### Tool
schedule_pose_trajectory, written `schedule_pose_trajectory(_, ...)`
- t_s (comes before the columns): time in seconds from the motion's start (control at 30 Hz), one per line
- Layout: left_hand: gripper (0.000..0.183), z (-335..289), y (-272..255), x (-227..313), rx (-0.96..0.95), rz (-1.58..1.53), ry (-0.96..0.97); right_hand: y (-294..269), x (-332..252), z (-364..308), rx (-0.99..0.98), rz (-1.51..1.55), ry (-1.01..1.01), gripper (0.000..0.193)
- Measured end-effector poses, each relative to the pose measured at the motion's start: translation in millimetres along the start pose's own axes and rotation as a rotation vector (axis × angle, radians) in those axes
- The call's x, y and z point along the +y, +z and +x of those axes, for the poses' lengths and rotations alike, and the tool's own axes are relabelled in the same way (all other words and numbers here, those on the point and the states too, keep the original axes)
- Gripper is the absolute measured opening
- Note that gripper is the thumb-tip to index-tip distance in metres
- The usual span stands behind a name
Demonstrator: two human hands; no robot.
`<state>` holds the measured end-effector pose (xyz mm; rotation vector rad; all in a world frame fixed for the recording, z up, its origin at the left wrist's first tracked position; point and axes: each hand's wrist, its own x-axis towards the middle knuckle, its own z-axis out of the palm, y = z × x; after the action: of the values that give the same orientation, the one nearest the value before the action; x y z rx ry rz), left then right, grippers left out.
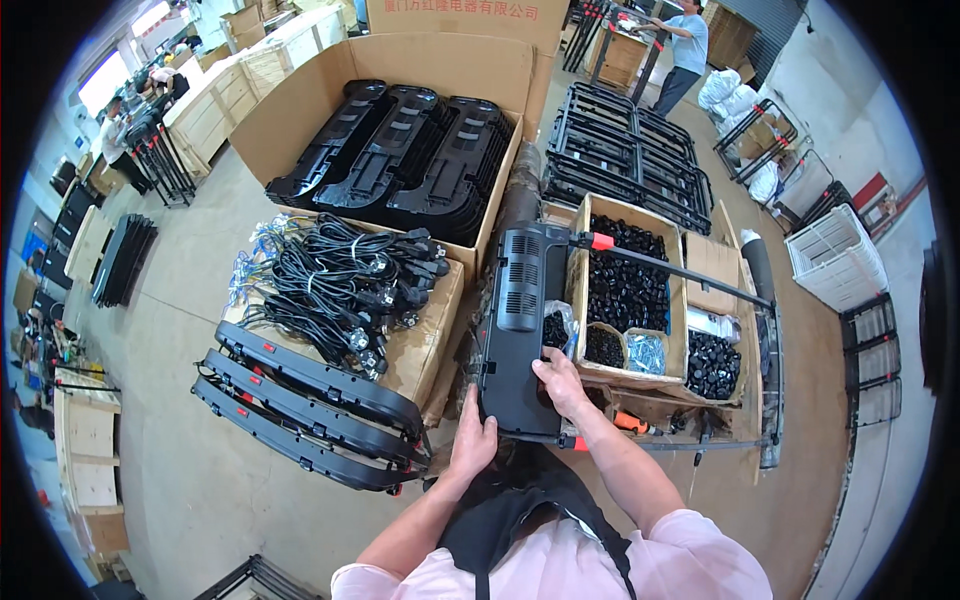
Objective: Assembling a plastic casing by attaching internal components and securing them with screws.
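A long black plastic housing (512, 385) with a vented, raised section lies lengthwise in front of me. It sits at the left end of a black tube frame (690, 272) with red joint pieces. My left hand (472, 440) holds the housing's near left edge, fingers pointing away from me along its side and thumb by the corner. On the right edge my right hand (562, 385) is closed, thumb and fingertips on the top face; the edge partly hides its other fingers.
Left stand a box of cables with plugs (345, 280), several curved black bars (310, 400) and a carton of stacked black housings (400, 150). Right are a wooden tray of small black parts (630, 270), bagged screws (645, 352) and an orange-black power tool (632, 422). Tube frames (630, 150) stack beyond; people work farther off.
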<state>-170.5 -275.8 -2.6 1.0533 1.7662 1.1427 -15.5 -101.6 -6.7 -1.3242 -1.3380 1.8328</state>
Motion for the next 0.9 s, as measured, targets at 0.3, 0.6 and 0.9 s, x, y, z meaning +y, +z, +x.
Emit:
schedule_pose_trajectory(0.3,0.069,-1,3,11,0.035,0.115,-0.066,1,9,-3,0.002,0.063,0.016,0.04)
schedule_pose_trajectory(0.6,0.067,-5,10,5,0.076,0.139,-0.037,-9,-2,-9,-0.061,-0.121,0.035,0.043)
schedule_pose_trajectory(0.9,0.065,-21,15,16,0.149,-0.116,-0.172,-34,-2,3,-0.238,-0.063,0.126,0.062)
